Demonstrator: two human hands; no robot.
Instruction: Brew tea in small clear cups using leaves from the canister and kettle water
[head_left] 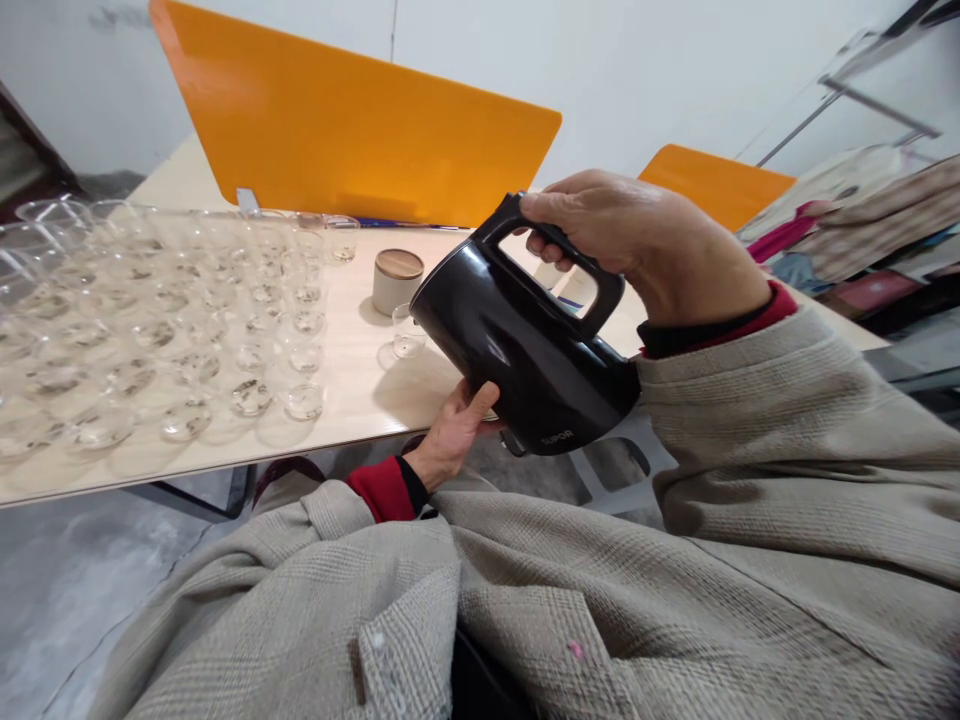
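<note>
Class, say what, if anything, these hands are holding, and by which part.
A black kettle, held by its handle in the right hand; the left hand is against the kettle's side.

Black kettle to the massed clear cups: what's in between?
In the head view: a lidded canister and a single clear cup, both on the table.

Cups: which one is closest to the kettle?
The lone cup beside the wood-topped jar, by the kettle; the other cups stand farther left.
</note>
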